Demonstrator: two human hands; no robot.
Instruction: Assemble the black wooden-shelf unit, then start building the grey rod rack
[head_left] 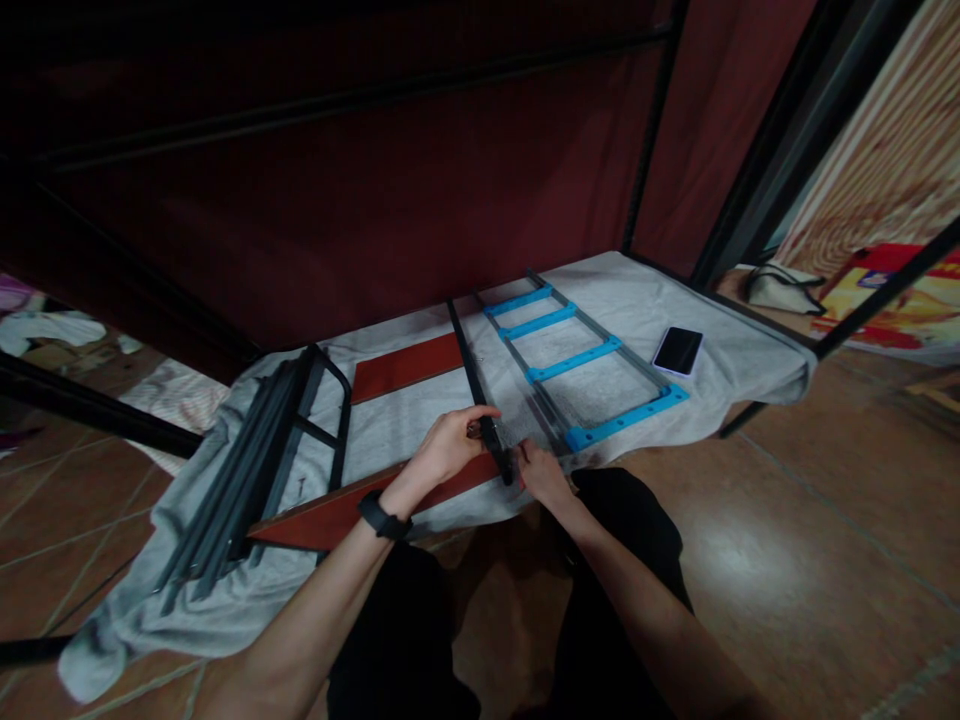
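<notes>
With a dark band on the wrist, my left hand [454, 440] is closed round a black metal bar [472, 370] near its close end. My right hand [541, 473] is at the other side of that end, fingers pinched together; whatever they hold is too small to make out. The bar runs away from me across the cloth. A reddish-brown board [330, 510] reaches the bar near my left hand, and a second red-brown board [409, 367] meets it farther back. To the right lies a grey frame with blue crosspieces [574, 360].
Several dark grey tubes [232, 460] and a black looped frame [319, 425] are at the left on a grey cloth [720, 300]. A phone [679, 351] lies at the right. Behind stands a dark red panel [420, 190]; black posts flank it. Tiled floor [817, 520] surrounds this.
</notes>
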